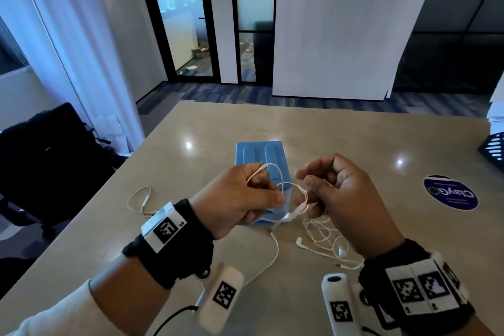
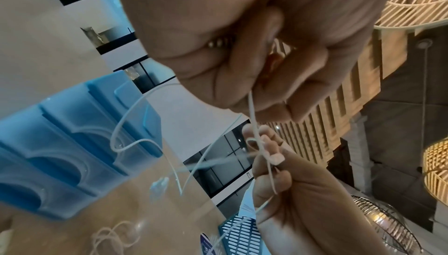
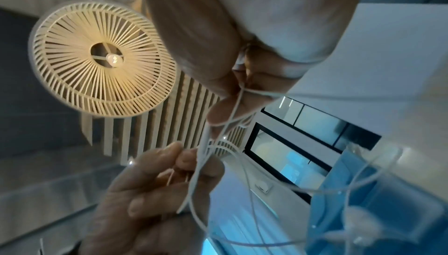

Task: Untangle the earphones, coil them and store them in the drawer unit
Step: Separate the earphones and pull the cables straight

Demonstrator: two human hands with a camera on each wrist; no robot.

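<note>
White earphones [image 1: 293, 200] hang in a knot between my two hands above the table [image 1: 191, 166]. My left hand [image 1: 272, 195] pinches a cable loop [image 2: 252, 105]. My right hand [image 1: 305, 184] pinches the strands [image 3: 238, 94] just beside it. The rest of the cable lies in a loose heap [image 1: 324, 234] under my right hand, with both earbuds [image 1: 299, 241] on the table. One strand with an inline remote [image 1: 146, 200] trails off to the left. The blue drawer unit [image 1: 259, 155] stands right behind my hands, partly hidden by them; its drawer fronts [image 2: 72, 144] face me.
A round dark-blue sticker [image 1: 450, 194] lies on the table at the right. A dark perforated basket [image 1: 495, 147] sits at the right edge. A black chair [image 1: 51, 163] stands off the table's left side.
</note>
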